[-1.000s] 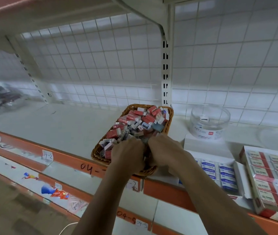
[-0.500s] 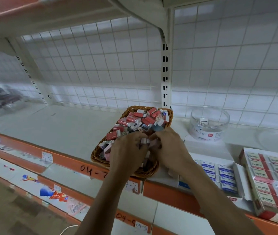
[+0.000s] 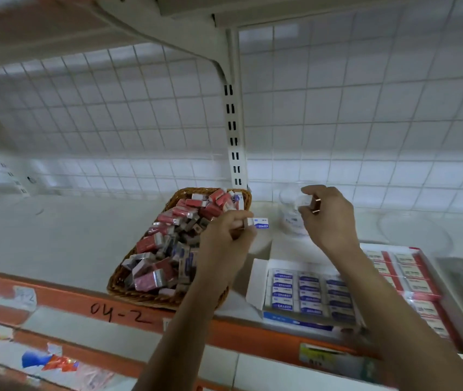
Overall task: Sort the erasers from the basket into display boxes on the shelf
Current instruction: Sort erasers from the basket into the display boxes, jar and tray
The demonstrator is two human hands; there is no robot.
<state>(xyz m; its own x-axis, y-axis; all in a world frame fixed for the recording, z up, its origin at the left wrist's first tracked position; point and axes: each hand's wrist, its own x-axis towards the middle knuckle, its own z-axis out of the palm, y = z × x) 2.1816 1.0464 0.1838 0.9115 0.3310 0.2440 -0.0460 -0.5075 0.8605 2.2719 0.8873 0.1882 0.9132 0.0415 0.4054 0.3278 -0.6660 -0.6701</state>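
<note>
Half hidden behind the right hand, at its 10 o'clock: a clear jar, blurred, contents unreadable. Pinched in that hand's curled fingers: a small item (too blurred to name). Heaped in the basket: red and blue erasers. Gripped in the left hand, fingers curled, above the basket's 2 o'clock rim: a blue-and-white eraser. At the basket's 4 o'clock: an open box, filled in rows with the same kind.

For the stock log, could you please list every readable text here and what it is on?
"ERASER": eraser in left hand.
"ERASER": erasers in blue box.
"04-2": handwritten on shelf edge.
Red box, jar, tag: too blurred to read.
</note>
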